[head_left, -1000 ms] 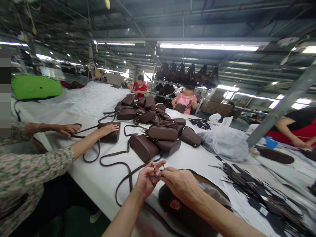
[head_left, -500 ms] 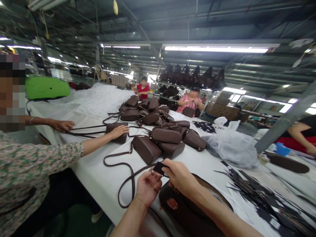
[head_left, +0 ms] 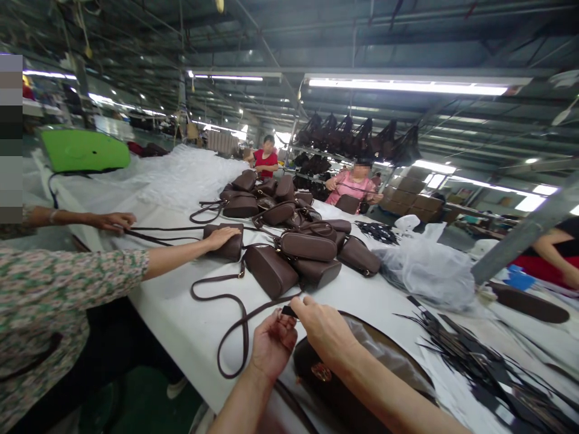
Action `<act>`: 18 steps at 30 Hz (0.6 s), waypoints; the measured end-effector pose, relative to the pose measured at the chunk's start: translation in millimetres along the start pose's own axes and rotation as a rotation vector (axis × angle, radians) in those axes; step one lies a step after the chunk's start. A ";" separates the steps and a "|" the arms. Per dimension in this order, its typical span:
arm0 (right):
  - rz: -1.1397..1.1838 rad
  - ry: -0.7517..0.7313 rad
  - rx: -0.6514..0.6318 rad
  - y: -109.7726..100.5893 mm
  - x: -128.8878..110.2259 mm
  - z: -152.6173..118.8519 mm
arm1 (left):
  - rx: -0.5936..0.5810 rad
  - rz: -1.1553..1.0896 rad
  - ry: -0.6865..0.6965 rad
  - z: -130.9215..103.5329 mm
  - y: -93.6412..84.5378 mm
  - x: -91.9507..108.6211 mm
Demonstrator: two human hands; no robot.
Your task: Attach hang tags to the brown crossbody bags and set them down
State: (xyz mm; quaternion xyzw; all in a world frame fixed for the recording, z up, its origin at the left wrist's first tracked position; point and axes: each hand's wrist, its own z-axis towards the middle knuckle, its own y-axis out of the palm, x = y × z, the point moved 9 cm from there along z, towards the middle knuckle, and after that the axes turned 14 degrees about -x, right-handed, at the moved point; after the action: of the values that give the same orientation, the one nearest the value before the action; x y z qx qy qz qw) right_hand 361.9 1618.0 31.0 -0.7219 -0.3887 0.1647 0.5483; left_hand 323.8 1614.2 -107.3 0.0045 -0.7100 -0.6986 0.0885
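Note:
A small black tag point(head_left: 288, 311) is pinched in the fingers of my right hand point(head_left: 323, 325). Close beside it, my left hand point(head_left: 274, 340) has its fingers curled together, with the thumb and fingertips near the tag; what they grip is too small to make out. Below my hands lies a large dark brown bag point(head_left: 344, 386) with a round emblem on its front and clear plastic inside its opening. Just beyond, several smaller brown bags point(head_left: 271, 268) are piled up, and a thin brown strap point(head_left: 246, 337) loops on the white table left of my hands.
At the left, a person in a floral sleeve point(head_left: 99, 265) presses on a brown bag point(head_left: 224, 242) and holds its straps. Black tags with cords point(head_left: 488, 361) lie at the right, near a clear plastic bag point(head_left: 420, 259). Two people stand beyond the table.
The black tag has turned and is now mostly covered by my right hand's fingers. The person at the left has slid a hand further onto the bag, which has shifted slightly right.

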 end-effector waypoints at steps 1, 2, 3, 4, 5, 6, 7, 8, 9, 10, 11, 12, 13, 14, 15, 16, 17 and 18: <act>-0.007 0.008 0.002 0.8 0.6 0.1 | 0.005 0.006 0.007 0.5 -1.3 0.2; -0.017 0.021 0.003 1.8 1.1 0.2 | 0.005 0.009 0.010 1.1 -2.4 -0.1; -0.029 0.033 0.004 2.7 1.2 0.1 | -0.001 0.012 0.007 1.8 -3.2 -1.1; -0.042 0.040 0.002 3.8 0.5 0.0 | -0.012 0.019 0.004 2.5 -3.8 -2.1; -0.055 0.038 0.001 4.7 -1.2 -0.3 | -0.023 0.029 0.003 3.2 -4.4 -2.9; -0.066 0.029 0.003 5.3 -3.5 -0.7 | -0.029 0.043 0.009 3.7 -5.6 -3.0; -0.074 0.021 0.008 5.7 -5.9 -1.0 | -0.028 0.062 0.020 4.0 -7.4 -2.4; -0.077 0.013 0.015 6.0 -8.0 -1.0 | -0.023 0.092 0.036 3.9 -9.4 -0.9; -0.075 0.010 0.018 6.6 -9.4 -0.4 | -0.018 0.139 0.056 3.4 -11.0 1.6; -0.070 0.010 0.019 7.4 -10.3 0.9 | -0.019 0.203 0.078 2.6 -11.5 4.8; -0.063 0.011 0.015 8.8 -10.7 2.9 | -0.027 0.283 0.099 1.3 -10.4 8.6; -0.055 0.008 0.006 10.6 -10.9 5.6 | -0.046 0.376 0.122 -0.3 -7.1 13.0; -0.046 -0.001 -0.002 12.5 -11.3 8.5 | -0.071 0.476 0.144 -2.3 -2.0 17.3; -0.037 -0.014 -0.010 14.4 -11.4 11.5 | -0.099 0.576 0.159 -4.4 4.5 21.1; -0.028 -0.027 -0.017 16.0 -10.9 14.0 | -0.128 0.665 0.165 -6.4 11.7 23.8; -0.016 -0.041 -0.023 17.6 -9.6 15.9 | -0.154 0.742 0.167 -8.3 18.9 25.9; -0.003 -0.058 -0.027 18.8 -7.6 16.6 | -0.172 0.805 0.171 -9.9 25.6 28.0; 0.010 -0.075 -0.027 19.5 -4.6 16.1 | -0.182 0.855 0.180 -11.4 31.3 30.3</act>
State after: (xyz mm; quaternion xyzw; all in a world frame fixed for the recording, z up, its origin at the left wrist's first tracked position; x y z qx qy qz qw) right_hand 355.6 1623.4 6.7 -0.7246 -0.4075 0.1892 0.5225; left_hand 299.2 1599.7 -72.4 -0.2365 -0.5733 -0.6557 0.4307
